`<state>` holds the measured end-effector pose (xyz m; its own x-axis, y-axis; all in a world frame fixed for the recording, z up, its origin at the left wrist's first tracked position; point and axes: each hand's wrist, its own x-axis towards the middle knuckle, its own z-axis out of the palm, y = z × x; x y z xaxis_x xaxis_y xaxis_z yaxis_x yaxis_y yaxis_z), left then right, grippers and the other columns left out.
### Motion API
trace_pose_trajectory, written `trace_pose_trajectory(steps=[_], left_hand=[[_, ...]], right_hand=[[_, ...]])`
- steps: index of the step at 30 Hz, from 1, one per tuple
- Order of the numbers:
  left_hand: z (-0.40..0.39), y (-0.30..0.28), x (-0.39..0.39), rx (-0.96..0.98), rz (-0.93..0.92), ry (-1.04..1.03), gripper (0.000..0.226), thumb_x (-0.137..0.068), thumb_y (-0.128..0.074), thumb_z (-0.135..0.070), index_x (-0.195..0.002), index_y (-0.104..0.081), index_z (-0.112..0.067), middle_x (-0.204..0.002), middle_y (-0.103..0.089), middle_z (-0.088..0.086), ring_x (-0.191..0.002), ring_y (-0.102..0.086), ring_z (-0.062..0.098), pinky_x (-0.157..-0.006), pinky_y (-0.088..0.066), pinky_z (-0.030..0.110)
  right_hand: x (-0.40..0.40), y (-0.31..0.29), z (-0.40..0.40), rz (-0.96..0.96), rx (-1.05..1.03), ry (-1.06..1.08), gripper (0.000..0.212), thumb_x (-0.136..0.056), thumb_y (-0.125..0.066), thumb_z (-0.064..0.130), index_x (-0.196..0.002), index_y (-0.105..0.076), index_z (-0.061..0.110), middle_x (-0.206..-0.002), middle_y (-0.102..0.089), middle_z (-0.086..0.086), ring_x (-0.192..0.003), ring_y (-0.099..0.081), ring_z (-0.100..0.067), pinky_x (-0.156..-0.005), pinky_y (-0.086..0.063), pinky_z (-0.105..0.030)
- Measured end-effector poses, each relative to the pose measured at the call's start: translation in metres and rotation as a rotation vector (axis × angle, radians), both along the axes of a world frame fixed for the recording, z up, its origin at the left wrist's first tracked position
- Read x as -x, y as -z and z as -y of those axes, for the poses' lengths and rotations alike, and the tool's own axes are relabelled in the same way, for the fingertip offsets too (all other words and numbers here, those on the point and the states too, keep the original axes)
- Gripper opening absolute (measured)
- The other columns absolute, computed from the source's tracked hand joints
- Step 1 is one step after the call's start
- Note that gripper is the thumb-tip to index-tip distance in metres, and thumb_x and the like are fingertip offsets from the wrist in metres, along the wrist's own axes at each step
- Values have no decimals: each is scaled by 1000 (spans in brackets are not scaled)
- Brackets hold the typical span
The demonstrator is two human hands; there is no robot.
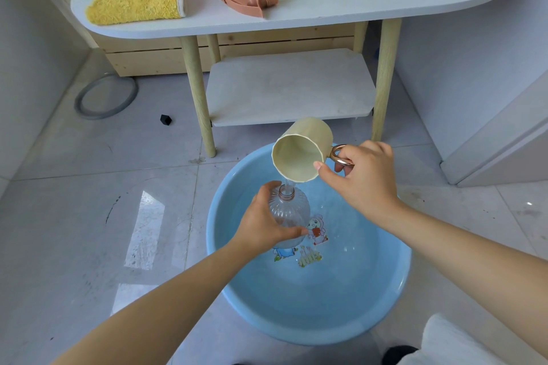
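Both hands are busy: our left hand [261,222] wraps its fingers round the clear bottle [290,209], held upright over the blue basin [385,299]. Our right hand [364,178] grips the cup [299,154] by its handle, tilted, with its lip directly above the bottle's mouth.

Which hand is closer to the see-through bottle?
Left. The left hand grips the clear bottle round its side; the right hand is up and to its right, holding the cream cup by its handle, tipped over the bottle's mouth.
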<state>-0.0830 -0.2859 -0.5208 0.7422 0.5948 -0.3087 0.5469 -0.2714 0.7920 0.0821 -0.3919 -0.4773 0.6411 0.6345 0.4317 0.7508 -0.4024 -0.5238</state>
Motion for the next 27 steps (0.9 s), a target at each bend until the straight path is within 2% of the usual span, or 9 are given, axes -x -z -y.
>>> trace_pose_trajectory(steps=[5,10,13,15,18,20,27], left_hand=[[0,1,-1,-8,-2,-1,99,-56,-90,-37,-136,-31,-30,-131,-47,-12,-113,-46,5,-86,-36,17],[0,1,0,-15,-6,1,96,-57,-90,-35,-134,-32,-31,-128,-47,-13,-110,-46,4,-69,-35,-2],[-1,0,0,-13,-3,-1,96,-58,-90,-33,-135,-32,-29,-126,-46,-13,-109,-45,4,-66,-33,-7],[-1,0,0,-16,3,-1,96,-57,-90,-34,-135,-32,-29,-126,-46,-14,-109,-45,4,-68,-34,-4],[-1,0,0,-29,4,1,98,-57,-90,-36,-135,-32,-29,-128,-46,-14,-111,-45,3,-83,-34,10],[-1,0,-1,-30,3,0,98,-57,-90,-36,-135,-31,-29,-128,-46,-14,-111,-44,3,-86,-34,16],[-1,2,0,-24,6,2,97,-57,-90,-35,-135,-32,-29,-125,-46,-16,-111,-45,4,-85,-34,14]], right_hand=[[0,0,-1,41,-22,-3,42,-73,-52,59,-55,-43,23,-46,-27,20,-58,-41,-15,-74,-26,-30],[0,-1,-2,84,-35,-2,43,-74,-52,58,-54,-42,21,-46,-23,21,-59,-40,-14,-74,-25,-29],[-1,-1,-2,100,-39,-1,43,-75,-52,58,-55,-41,21,-47,-23,22,-60,-40,-14,-74,-25,-29],[-1,-1,-2,115,-37,-2,43,-75,-53,58,-55,-39,22,-48,-22,22,-60,-39,-13,-75,-25,-29],[-1,-1,-3,134,-38,-8,42,-75,-53,58,-56,-39,23,-49,-21,22,-61,-38,-12,-75,-25,-29],[-2,-1,-3,151,-40,-15,41,-75,-53,57,-56,-39,23,-49,-20,22,-61,-38,-12,-75,-25,-30],[-2,-4,-4,192,-52,-33,41,-76,-54,56,-56,-42,22,-52,-18,23,-62,-37,-12,-76,-28,-32]])
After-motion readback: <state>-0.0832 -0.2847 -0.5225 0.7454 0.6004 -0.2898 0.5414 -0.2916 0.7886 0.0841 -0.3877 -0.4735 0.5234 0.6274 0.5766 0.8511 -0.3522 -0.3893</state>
